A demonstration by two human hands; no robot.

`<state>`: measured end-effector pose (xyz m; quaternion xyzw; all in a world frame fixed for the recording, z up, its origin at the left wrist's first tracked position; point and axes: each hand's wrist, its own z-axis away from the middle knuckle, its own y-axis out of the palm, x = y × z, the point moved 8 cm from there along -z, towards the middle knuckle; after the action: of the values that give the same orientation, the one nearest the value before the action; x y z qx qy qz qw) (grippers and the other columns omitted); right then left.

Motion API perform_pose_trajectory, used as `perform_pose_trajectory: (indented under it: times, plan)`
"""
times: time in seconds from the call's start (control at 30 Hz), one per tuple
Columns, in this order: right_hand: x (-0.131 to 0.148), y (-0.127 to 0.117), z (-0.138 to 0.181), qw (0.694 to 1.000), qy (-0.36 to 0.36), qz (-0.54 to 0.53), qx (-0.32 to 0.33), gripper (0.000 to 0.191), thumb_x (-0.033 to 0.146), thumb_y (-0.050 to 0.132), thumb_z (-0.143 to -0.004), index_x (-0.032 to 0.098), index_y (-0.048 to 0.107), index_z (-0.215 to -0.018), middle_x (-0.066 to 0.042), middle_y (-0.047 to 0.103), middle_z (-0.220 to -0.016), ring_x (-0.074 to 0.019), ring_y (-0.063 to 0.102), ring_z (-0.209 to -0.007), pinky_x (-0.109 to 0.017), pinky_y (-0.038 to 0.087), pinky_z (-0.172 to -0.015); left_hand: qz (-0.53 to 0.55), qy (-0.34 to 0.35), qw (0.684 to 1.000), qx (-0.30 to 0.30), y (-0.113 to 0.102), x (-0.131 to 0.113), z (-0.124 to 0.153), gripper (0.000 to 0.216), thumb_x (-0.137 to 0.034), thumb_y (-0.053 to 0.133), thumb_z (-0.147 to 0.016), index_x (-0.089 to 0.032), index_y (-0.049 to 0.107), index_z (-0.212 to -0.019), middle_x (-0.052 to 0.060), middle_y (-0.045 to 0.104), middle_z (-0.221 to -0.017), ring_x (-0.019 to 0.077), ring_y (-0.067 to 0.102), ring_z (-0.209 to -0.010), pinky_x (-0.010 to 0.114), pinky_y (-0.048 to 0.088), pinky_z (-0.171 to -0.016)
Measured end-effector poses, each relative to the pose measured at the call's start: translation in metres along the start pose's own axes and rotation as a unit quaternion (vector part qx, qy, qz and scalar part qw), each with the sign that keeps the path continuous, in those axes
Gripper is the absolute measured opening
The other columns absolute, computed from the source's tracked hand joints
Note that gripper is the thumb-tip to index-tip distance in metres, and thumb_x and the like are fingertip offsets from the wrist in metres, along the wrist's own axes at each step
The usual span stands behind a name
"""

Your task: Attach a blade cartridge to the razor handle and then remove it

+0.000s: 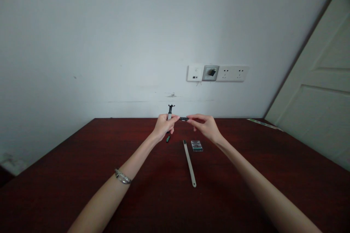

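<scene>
My left hand (164, 126) is closed around a slim razor-like handle (170, 111), held upright over the dark red table (82, 174); its black head sticks up above my fingers and its dark lower end shows below my palm. My right hand (205, 125) pinches a small dark flat piece (183, 119) between thumb and fingers, and the piece reaches across to my left thumb. Both hands are raised a little above the table near its far edge.
A long pale strip (189, 163) lies on the table below my hands, with a small clear plastic case (197, 146) beside it. Wall sockets (217, 73) sit on the white wall behind. A door (319, 102) stands at the right.
</scene>
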<state>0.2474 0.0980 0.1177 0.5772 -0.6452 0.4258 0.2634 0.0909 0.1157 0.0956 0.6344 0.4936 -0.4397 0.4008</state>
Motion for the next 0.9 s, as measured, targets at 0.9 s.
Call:
perform_pose_trajectory:
  times: [0.9]
  plan:
    - [-0.005,-0.020,-0.010,0.997,-0.002,-0.006,-0.072,0.036,0.042,0.069,-0.066,0.012,0.073,-0.086,-0.009,0.070,-0.072,-0.0116,0.053,-0.044,-0.027,0.045,-0.045,0.091,0.022,0.996,-0.004,0.003,0.010,-0.004,0.036,-0.052,0.053,-0.079,-0.016,0.053,-0.085,-0.006,0.043,-0.056,0.0064,0.041,-0.042,0.019,0.040,-0.039]
